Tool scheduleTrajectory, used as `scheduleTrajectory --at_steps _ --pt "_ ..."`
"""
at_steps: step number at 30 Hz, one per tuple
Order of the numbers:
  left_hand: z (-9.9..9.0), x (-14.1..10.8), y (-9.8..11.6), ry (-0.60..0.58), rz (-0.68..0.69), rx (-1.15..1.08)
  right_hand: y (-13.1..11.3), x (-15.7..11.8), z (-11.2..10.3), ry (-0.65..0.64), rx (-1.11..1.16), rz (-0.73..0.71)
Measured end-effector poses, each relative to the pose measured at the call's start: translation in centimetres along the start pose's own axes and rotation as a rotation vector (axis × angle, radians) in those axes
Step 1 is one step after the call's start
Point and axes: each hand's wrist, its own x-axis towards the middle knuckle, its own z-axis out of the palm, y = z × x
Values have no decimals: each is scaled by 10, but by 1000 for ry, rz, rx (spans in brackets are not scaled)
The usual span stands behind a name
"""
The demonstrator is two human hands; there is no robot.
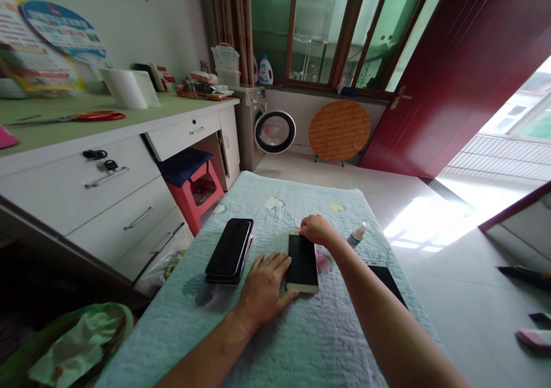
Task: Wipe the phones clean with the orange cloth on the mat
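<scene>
A white-framed phone (302, 264) lies screen up on the light blue quilted cloth (297, 196). My left hand (267, 282) rests flat with fingers apart at the phone's left edge, its thumb by the lower edge. At the phone's top edge my right hand (316, 229) is closed, with a bit of something orange at its fingertips, too small to name. Left of my left hand sits a stack of dark phones (230, 249). Another phone (387, 282) is partly hidden behind my right forearm. A small spray bottle (357, 235) lies beyond that forearm.
A green-topped desk (172, 109) on the left holds a paper roll (129, 88) and red-handled scissors (100, 116). A pink stool (196, 190) stands under it. Behind are an open washing machine (252, 118) and a round wooden table (340, 130). A lined bin (81, 342) is at lower left.
</scene>
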Motion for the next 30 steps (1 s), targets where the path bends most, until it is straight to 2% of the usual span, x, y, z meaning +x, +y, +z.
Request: scheduleTrajectory --at_steps 7,12,20,25,30 --pt "0 0 0 -26 -6 11 12 -14 -7 41 15 86" --pt "3 -1 -5 -15 16 -17 -1 -27 -2 229 76 53" --pt "3 0 -9 51 59 -132 -5 -48 31 347 315 -236" --pt "1 -1 -7 82 105 -194 -11 -79 33 310 470 -367" --pt "5 -1 -10 72 57 -167 -20 -121 34 204 524 -500"
